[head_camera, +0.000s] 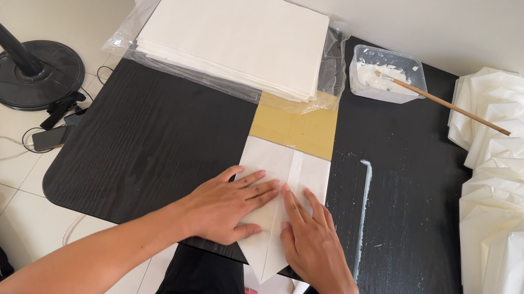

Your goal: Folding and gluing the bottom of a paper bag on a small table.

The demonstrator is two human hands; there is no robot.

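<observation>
A person seated at a low black table (149,142) presses both bare hands flat on a folded white paper sheet (286,172) that lies at the table's near edge, its pointed lower end hanging just past the rim. The left hand (227,205) rests palm down on the sheet's left half, fingers stretched out and slightly spread, grasping nothing. The right hand (312,239) lies beside it on the right half, likewise flat with fingers extended, its fingertips nearly meeting those of the left along the paper's centre seam. The sheet's upper end overlaps a tan cardboard template (293,127), which pokes out from under a tall stack of white paper (235,29) resting on clear plastic wrapping at the table's far side. To the right of the stack stands a clear plastic tub of white paste (387,76), a wooden stick (453,107) resting in it and slanting out over the tabletop. A thin streak of white paste (363,206) runs down the dark surface just right of the sheet. Along the table's right edge lies a fanned row of finished white paper bags (511,182), overlapping one another. On the tiled floor to the left stands a round black fan base (36,74) with trailing cables.
</observation>
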